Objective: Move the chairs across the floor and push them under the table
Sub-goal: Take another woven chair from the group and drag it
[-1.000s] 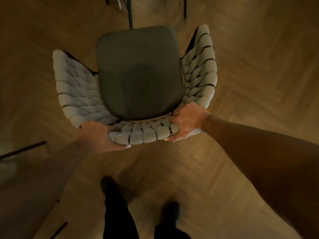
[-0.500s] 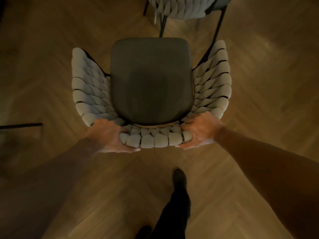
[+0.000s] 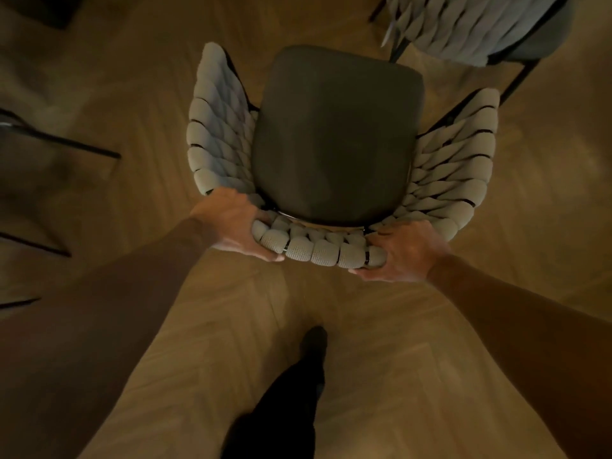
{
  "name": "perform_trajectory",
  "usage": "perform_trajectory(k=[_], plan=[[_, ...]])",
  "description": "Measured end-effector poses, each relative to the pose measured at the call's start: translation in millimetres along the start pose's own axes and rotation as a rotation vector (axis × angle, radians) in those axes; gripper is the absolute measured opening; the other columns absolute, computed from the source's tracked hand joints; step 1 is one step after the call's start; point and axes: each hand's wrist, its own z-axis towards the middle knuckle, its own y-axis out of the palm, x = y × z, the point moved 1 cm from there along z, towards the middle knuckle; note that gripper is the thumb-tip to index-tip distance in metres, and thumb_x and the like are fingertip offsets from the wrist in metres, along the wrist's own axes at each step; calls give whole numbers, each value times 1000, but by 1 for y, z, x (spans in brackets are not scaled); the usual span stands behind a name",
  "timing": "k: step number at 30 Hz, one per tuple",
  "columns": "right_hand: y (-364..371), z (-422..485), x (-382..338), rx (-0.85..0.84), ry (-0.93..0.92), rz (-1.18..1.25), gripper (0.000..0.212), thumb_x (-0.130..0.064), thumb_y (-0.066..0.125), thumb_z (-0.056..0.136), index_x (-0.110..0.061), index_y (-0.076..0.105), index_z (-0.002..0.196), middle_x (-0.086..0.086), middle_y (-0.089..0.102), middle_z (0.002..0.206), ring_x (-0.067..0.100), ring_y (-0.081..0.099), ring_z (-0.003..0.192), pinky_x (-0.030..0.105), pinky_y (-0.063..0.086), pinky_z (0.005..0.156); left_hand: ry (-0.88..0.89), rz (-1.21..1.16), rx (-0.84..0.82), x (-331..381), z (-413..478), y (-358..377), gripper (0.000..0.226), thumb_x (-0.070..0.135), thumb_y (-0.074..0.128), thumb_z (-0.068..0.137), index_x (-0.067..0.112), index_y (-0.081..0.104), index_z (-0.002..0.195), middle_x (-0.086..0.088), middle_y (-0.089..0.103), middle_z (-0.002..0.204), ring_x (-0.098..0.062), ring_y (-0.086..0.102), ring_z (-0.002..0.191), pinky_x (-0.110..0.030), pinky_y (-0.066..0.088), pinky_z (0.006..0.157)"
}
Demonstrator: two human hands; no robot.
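The fingers of the left hand and the right hand are curled tight round the top rail of the pale grey woven-rope chair with a dark padded seat, one hand at each back corner. In the last second the chair has been walked forward over the herringbone wood floor and swung a little, so a second woven chair now stands just beyond its front right corner. No tabletop shows yet, so I'd judge this one is still in transit and needs steering clear of that neighbour.

Single head-worn camera looks steeply down, close above the chair and floor.
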Motion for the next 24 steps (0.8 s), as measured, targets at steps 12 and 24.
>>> perform_trajectory(k=[12,24], plan=[[-7,-1,74,-187,-352,-133,112,-111,0,65,-43,63,128,-16,67,122,18,61,110,41,53,90,-355,-275,-23,120,-31,50,113,119,17,50,45,70,117,15,73,93,-15,68,89,-30,45,72],[-50,80,164,-77,-747,-133,83,-106,28,76,-38,70,97,-18,66,83,11,65,76,33,56,65,-695,-342,27,174,21,22,115,119,11,48,42,76,102,13,69,74,-16,66,72,-32,55,67]])
